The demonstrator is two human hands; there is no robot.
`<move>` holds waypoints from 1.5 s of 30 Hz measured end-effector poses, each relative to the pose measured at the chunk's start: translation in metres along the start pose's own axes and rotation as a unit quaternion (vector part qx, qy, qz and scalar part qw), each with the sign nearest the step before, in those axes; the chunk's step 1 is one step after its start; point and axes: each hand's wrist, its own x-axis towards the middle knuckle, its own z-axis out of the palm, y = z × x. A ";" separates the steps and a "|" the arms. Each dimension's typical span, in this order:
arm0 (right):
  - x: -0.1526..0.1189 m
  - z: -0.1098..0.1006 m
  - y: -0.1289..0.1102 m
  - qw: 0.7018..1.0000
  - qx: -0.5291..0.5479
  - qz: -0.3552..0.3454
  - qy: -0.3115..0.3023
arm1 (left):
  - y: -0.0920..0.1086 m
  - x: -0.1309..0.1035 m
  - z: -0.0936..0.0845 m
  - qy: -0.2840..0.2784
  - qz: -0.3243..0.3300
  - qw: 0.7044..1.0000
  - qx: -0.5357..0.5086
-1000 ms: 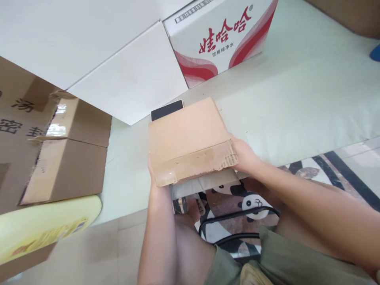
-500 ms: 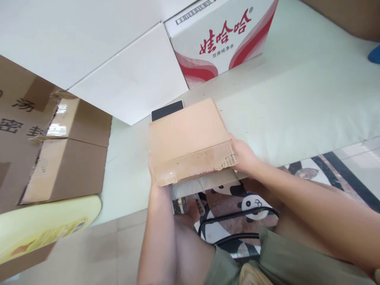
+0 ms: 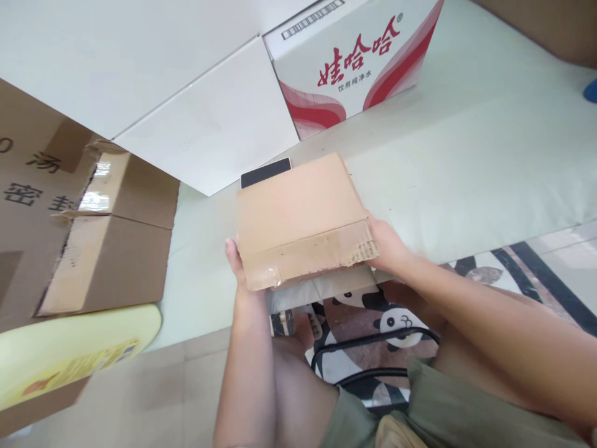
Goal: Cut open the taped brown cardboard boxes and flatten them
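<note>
The left hand (image 3: pixel 237 264) is on the small brown box's (image 3: pixel 303 208) left side, thumb sticking up. The box sits between both hands, at the near edge of the pale green desk (image 3: pixel 205 249) (a black flat thing (image 3: pixel 265 172) peeks out behind). The right hand (image 3: pixel 385 246) hugs its right side, fingers mostly hidden.

On the white-and-red box (image 3: pixel 321 102), large red characters read "娃哈哈", with a small ® at their upper right and "饮用纯净水" in smaller dark print beneath; a barcode runs along its upper edge. The brown carton (image 3: pixel 28 249) at the left bears a "0" by the picture's edge, then "汤", with "密封" below. The yellow container (image 3: pixel 116 320) carries a label, its print seemingly too blurred to read.
</note>
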 end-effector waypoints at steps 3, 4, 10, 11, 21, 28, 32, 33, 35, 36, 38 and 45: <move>0.000 0.001 0.002 0.999 0.023 -0.007 0.025 | 0.000 0.000 -0.008 0.004 -0.008 1.000 0.013; 0.000 0.000 0.002 0.999 0.034 -0.011 0.032 | 0.000 0.000 -0.010 0.003 -0.012 1.000 0.017; -0.004 -0.002 -0.002 0.990 0.120 -0.057 0.052 | 0.003 0.003 -0.013 0.001 -0.018 1.000 0.003; -0.005 -0.001 -0.002 0.987 0.136 -0.065 0.055 | 0.004 0.003 -0.014 0.003 -0.026 1.000 0.001; -0.009 -0.006 -0.001 0.970 0.219 -0.087 0.066 | 0.011 0.003 -0.023 -0.011 -0.040 0.999 0.011; -0.015 -0.003 -0.006 0.937 0.292 -0.126 0.147 | 0.006 0.005 -0.002 0.010 0.014 0.995 -0.102; -0.024 0.008 -0.011 0.925 0.295 -0.200 0.131 | -0.001 0.004 0.010 0.030 -0.001 0.988 -0.151; -0.026 0.010 -0.013 0.926 0.281 -0.224 0.113 | -0.002 0.003 0.011 0.028 -0.002 0.988 -0.154; -0.031 0.016 -0.018 0.923 0.246 -0.285 0.080 | -0.006 0.002 0.014 0.013 -0.003 0.987 -0.159; -0.033 0.019 -0.020 0.917 0.227 -0.320 0.065 | -0.008 0.000 0.015 0.004 -0.006 0.987 -0.161; -0.035 0.026 -0.023 0.910 0.186 -0.370 0.034 | -0.012 -0.003 0.018 -0.007 -0.015 0.986 -0.166; -0.039 0.044 -0.027 0.954 0.090 -0.286 -0.026 | -0.025 -0.013 0.031 0.001 -0.013 0.990 -0.140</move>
